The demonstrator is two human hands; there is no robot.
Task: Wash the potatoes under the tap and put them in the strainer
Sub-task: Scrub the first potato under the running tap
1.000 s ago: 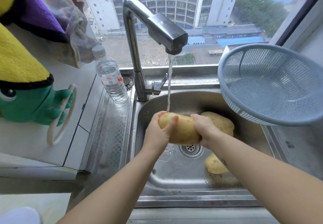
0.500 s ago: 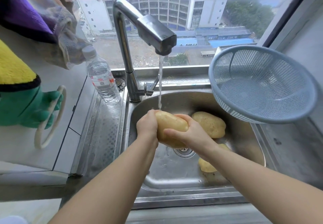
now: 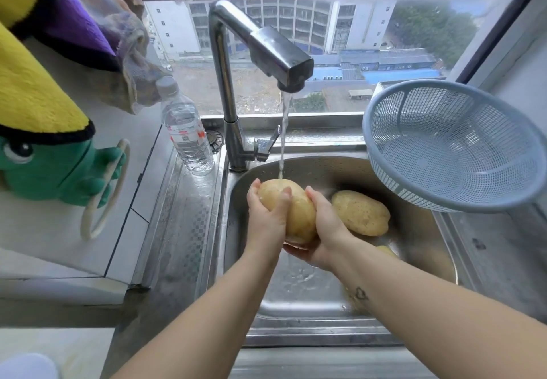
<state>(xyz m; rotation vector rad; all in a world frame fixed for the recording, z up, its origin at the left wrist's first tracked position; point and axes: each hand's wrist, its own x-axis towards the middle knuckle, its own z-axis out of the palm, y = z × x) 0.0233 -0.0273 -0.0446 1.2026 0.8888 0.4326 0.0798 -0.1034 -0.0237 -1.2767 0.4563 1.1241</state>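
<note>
A large potato point(image 3: 296, 210) is held over the sink point(image 3: 296, 304), directly beneath the tap point(image 3: 266, 50), so that the stream point(image 3: 283, 141) lands on its upper end. It is clasped from both sides. The left hand point(image 3: 266, 218) is wrapped round its left flank with the thumb laid across the front, and the right hand point(image 3: 322, 230) is cupped under and against its right flank. The top skin is thus left bare to the water, and it may be judged that the potato can be turned and rubbed between the palms.

2 more potatoes are seen in the basin: 1 point(image 3: 361, 213) lies just right of the right hand, and the other point(image 3: 386, 250) is mostly hidden by the right forearm. The strainer point(image 3: 444, 141) is propped at the sink's right edge, tilted with its mouth toward the basin, and nothing is held in it, so the washing is judged to be at potato 1.

Open room is left up and to the right, over the lying potato. The strainer's lower rim overhangs the basin and would have to be cleared. Because of the tilt, a potato dropped in could tip it or roll back out. A bottle point(image 3: 186, 136) stands left of the tap, well apart from that path.
</note>
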